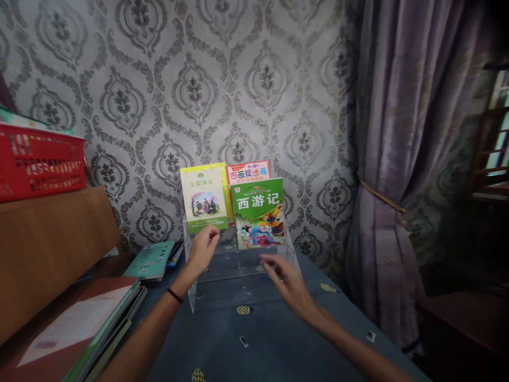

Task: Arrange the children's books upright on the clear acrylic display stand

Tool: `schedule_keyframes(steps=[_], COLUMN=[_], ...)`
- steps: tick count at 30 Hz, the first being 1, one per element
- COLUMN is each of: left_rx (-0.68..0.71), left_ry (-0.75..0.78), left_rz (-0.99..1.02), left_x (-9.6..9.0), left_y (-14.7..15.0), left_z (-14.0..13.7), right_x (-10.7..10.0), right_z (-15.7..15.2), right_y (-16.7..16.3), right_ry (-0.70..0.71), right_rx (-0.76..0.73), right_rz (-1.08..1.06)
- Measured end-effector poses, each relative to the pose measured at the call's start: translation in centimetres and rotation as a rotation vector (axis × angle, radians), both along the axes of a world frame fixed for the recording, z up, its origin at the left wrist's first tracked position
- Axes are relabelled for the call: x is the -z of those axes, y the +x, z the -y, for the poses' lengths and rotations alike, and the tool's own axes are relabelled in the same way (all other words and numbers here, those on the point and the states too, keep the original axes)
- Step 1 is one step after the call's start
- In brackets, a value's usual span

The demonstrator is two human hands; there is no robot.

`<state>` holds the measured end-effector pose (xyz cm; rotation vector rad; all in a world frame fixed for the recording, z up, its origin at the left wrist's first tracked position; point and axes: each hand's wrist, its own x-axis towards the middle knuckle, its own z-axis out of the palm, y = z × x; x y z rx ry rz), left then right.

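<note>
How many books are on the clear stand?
4: a cream book left, a yellow book behind it, a green book right, a red-edged book behind that. Others may be hidden.

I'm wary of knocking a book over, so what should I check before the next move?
1. Transparent plastic stand upright on the dark blue patterned cloth: ok.
2. Green illustrated book propped on the stand, cover outward: ok.
3. Cream-and-green illustrated book propped with its cover outward: ok, in front of a bright yellow book.
4. Left hand off the cream-and-green book: cannot tell; the fingertips are at its lower edge.
5. Right hand free of any object: ok, nothing visible in it.
6. Red-edged book fully visible: not ok, the green book covers its lower part.
</note>
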<state>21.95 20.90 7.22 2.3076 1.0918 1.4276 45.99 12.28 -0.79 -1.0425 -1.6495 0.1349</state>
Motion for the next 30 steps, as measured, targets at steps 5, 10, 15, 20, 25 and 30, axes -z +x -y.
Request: schedule_keyframes(steps=[5,10,15,20,25,30], left_rx=[0.067,0.141,0.214,0.167,0.08,0.075], left_ry=[-0.079,-0.13,0.004,0.14,0.098,0.017], left_rz=[0.0,-0.029,-0.071,-0.042,0.044,0.053], left_x=[2.3,8.3,14.8,18.2,19.8,21.1], left_y=[-1.0,-0.7,-0.9,-0.5,0.3,0.3], left_z=[4.7,9.8,10.8,10.4,10.5,9.8], right_x=[4.8,7.5,11.5,13.1,12.8,12.8], right_z=[2.1,3.4,3.9,3.0,2.4,2.4], right_y=[-5.0,-8.0,-8.9,-9.0,-9.2,-9.1], right_ry=[-0.164,-0.271,-0.365,-0.49,-0.483,-0.465], right_rx=[-0.169,-0.268,-0.286,-0.294,-0.312,-0.356], right_rz=[0.081,0.117,0.232,0.292,0.273,0.223])
